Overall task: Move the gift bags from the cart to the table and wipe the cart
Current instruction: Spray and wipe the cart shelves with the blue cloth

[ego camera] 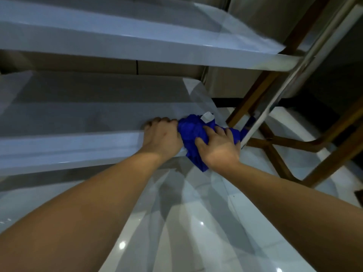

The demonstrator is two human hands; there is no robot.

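A steel cart fills the upper left, with an upper shelf [137, 46] and a lower shelf [88, 114], both bare. A crumpled blue cloth [193, 132] with a white tag lies over the lower shelf's front right corner. My right hand [218, 148] presses down on the cloth with fingers spread over it. My left hand [163, 138] grips the front rim of the lower shelf just left of the cloth, touching its edge. No gift bags are in view.
The cart's shiny upright post [279, 91] slants up on the right. Behind it stand brown wooden furniture legs [275, 154] with crossbars. Glossy pale floor tiles [196, 222] lie below, under my forearms.
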